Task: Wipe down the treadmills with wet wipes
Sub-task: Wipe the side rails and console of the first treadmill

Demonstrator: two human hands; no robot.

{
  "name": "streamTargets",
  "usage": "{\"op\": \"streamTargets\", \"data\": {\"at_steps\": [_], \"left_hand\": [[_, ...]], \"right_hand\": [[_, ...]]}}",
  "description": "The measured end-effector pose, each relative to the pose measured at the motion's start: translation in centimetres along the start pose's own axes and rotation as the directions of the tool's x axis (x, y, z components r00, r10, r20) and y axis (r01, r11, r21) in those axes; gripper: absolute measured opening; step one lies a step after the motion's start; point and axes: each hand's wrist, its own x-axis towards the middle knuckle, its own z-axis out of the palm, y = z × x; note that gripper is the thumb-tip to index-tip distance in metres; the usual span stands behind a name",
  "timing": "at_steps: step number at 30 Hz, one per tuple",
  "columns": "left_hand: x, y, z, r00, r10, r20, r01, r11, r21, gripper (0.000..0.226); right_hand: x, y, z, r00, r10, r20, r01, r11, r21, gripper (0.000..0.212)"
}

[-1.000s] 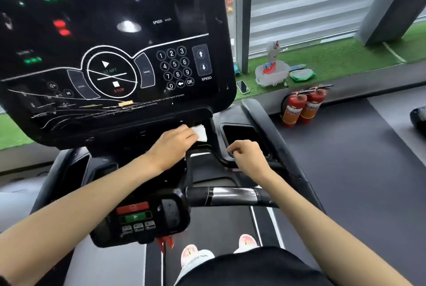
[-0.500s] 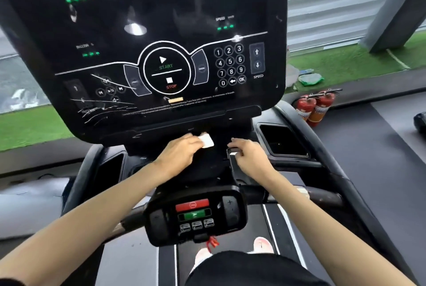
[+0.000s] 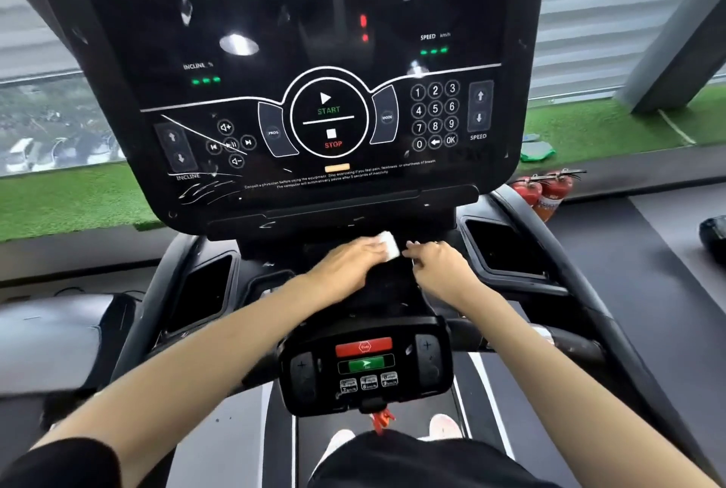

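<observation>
I stand on a black treadmill whose big console screen fills the upper view. My left hand holds a folded white wet wipe against the dark ledge just under the screen. My right hand is right beside the wipe, its fingers loosely curled and reaching toward the wipe; whether they touch it I cannot tell. Below both hands sits the small control pod with a red and a green button.
Cup-holder pockets lie on both sides, one on the left and one on the right. Two red fire extinguishers stand on the floor to the right. Green turf and a slanted grey column lie beyond.
The view has swung left, centring the console. My left hand with the wipe stayed under the screen. My right hand left the right cup-holder rim and came in beside the wipe.
</observation>
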Motion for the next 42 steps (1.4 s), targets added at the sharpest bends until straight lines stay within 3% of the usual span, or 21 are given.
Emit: {"op": "streamTargets", "data": {"at_steps": [3,8,11,13,15,19,23,28,30,33,36,38,42], "left_hand": [[0.4,1.1,-0.6,0.995,-0.073,0.063,0.077,0.996,-0.048,0.051],[-3.1,-1.6,-2.9,0.967,-0.238,0.092,0.21,0.947,0.244,0.07],[-1.2,0.2,-2.2,0.966,-0.188,0.18,0.161,0.975,0.155,0.067],[0.3,1.5,-1.9,0.959,-0.134,0.248,0.121,0.99,0.066,0.053],[0.7,1.4,-1.9,0.958,-0.118,0.262,0.103,0.992,0.073,0.055],[-3.1,-2.1,-3.0,0.935,-0.298,0.193,0.284,0.954,0.098,0.077],[-5.0,-3.7,-3.1,0.888,-0.421,0.187,0.404,0.907,0.123,0.081],[-3.2,-1.8,-1.6,0.918,-0.187,0.349,0.191,0.981,0.024,0.079],[-3.3,-2.2,-3.0,0.914,-0.245,0.325,0.232,0.97,0.077,0.077],[-4.1,-2.8,-4.1,0.9,-0.404,0.166,0.377,0.91,0.171,0.075],[-5.3,-2.1,-2.7,0.927,-0.256,0.275,0.27,0.963,-0.01,0.067],[-5.7,-2.1,-2.7,0.912,-0.228,0.342,0.278,0.955,-0.104,0.062],[-5.4,-4.7,-3.8,0.9,-0.392,0.191,0.367,0.917,0.155,0.068]], "right_hand": [[0.0,0.1,-0.3,1.0,-0.002,0.015,0.002,1.0,-0.023,0.048],[-0.2,-0.2,0.0,1.0,-0.007,0.014,0.008,0.999,-0.047,0.052],[-0.5,-0.4,0.1,0.999,-0.033,0.015,0.034,0.996,-0.084,0.052],[-0.4,-0.2,0.2,0.999,-0.046,0.007,0.047,0.996,-0.082,0.05],[-0.4,0.0,0.1,0.999,-0.047,-0.019,0.046,0.997,-0.057,0.051],[-0.2,-0.1,0.2,0.997,-0.068,-0.046,0.069,0.997,0.027,0.054],[0.0,-0.7,0.9,0.995,-0.098,0.0,0.097,0.994,0.044,0.054],[1.1,0.0,0.3,0.978,-0.152,0.142,0.146,0.988,0.052,0.062],[1.5,0.4,-0.5,0.974,-0.162,0.157,0.151,0.985,0.078,0.063],[1.5,0.5,-0.2,0.974,-0.168,0.152,0.156,0.984,0.082,0.064],[1.6,0.8,0.8,0.978,-0.15,0.146,0.135,0.985,0.105,0.066],[1.6,0.9,0.8,0.978,-0.155,0.139,0.138,0.983,0.122,0.067],[1.6,0.9,0.5,0.978,-0.174,0.11,0.159,0.978,0.137,0.067]]}}
